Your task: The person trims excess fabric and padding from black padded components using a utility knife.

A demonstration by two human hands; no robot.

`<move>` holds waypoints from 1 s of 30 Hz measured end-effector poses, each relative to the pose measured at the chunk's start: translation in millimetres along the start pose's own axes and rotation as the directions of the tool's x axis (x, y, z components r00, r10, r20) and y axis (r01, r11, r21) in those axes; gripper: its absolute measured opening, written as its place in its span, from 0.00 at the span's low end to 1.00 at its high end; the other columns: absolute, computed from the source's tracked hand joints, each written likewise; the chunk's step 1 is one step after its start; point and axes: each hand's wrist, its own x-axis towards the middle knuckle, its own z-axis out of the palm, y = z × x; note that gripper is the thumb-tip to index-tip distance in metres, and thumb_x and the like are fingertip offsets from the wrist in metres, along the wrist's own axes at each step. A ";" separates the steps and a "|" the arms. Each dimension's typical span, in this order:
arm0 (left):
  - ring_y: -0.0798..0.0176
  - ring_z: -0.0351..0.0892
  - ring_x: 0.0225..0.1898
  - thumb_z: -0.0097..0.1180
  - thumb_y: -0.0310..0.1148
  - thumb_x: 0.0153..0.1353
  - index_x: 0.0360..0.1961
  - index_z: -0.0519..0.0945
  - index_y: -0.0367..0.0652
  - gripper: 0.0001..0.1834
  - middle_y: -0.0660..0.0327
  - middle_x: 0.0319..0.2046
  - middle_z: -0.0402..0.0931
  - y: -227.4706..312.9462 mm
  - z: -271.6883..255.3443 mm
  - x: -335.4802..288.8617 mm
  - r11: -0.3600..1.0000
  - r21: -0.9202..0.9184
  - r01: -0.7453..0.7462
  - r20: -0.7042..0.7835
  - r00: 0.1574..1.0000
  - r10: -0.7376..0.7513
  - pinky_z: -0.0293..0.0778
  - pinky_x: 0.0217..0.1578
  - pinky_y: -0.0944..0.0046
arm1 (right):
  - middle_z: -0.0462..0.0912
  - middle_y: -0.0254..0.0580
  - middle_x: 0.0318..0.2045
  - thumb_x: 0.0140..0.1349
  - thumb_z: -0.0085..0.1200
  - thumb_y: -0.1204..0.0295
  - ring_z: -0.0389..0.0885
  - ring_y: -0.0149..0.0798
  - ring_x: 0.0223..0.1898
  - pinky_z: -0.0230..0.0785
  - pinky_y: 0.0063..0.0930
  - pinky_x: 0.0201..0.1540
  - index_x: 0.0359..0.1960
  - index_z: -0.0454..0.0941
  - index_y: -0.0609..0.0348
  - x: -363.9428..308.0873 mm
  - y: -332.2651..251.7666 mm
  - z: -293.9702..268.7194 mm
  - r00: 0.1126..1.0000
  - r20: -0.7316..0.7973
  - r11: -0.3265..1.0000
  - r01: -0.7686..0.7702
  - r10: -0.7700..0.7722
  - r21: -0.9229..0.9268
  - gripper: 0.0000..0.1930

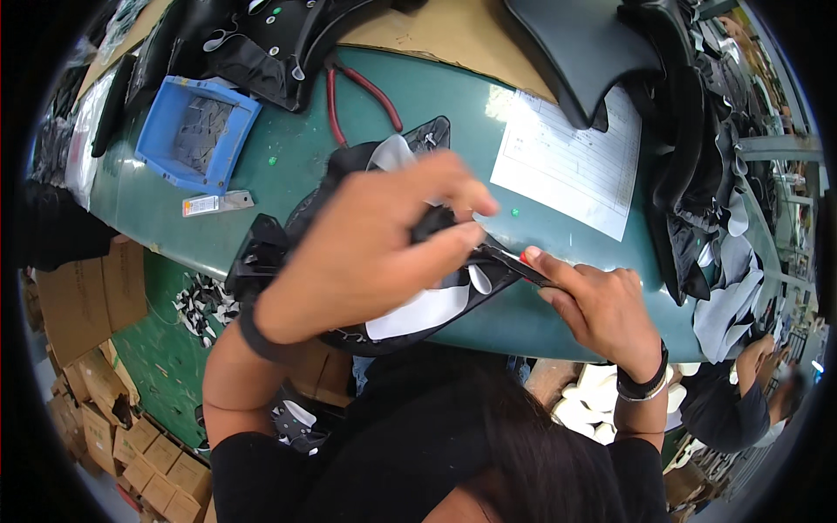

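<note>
A black padded cover with white lining patches lies near the front edge of the table, under my hands. Motion blurs my left hand, which is over the cover with thumb and forefinger curved around dark material; whether it grips this is unclear. To the right, my right hand is closed, its thumb and fingers pinching a slim black piece with a red spot by the thumb. That piece reaches back toward my left hand, and its far end is hidden. Red-handled pliers rest just beyond the cover.
On the green table stand a blue bin of small grey pieces and a small labelled item. A printed sheet lies right, beside black molded parts. Cardboard boxes are on the floor; another person is at far right.
</note>
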 end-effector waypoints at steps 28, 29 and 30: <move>0.61 0.62 0.24 0.60 0.29 0.44 0.10 0.64 0.41 0.17 0.64 0.12 0.60 -63.3 23.4 1.4 0.963 0.054 -0.263 0.172 0.953 0.250 0.57 0.36 0.63 | 0.78 0.41 0.20 0.52 0.64 0.70 0.75 0.47 0.19 0.65 0.36 0.24 0.59 0.72 0.49 3.7 -5.9 1.5 0.994 -0.094 0.998 0.065 -0.064 0.008 0.29; 0.62 0.61 0.24 0.59 0.28 0.43 0.10 0.63 0.41 0.16 0.64 0.12 0.59 -64.4 23.6 1.2 0.969 -0.054 -0.242 0.084 0.966 0.246 0.57 0.35 0.63 | 0.76 0.40 0.18 0.52 0.64 0.69 0.74 0.47 0.19 0.64 0.36 0.23 0.59 0.71 0.48 6.0 -6.5 -0.2 0.997 -0.024 0.996 0.068 -0.069 -0.062 0.30; 0.65 0.59 0.23 0.58 0.28 0.46 0.10 0.63 0.39 0.17 0.64 0.12 0.60 -62.0 20.1 0.4 0.960 -0.252 -0.120 0.016 0.992 0.128 0.56 0.33 0.65 | 0.76 0.40 0.18 0.52 0.64 0.69 0.74 0.47 0.19 0.64 0.36 0.23 0.59 0.71 0.48 4.7 -7.8 3.5 0.997 -0.020 0.996 0.071 -0.072 -0.062 0.30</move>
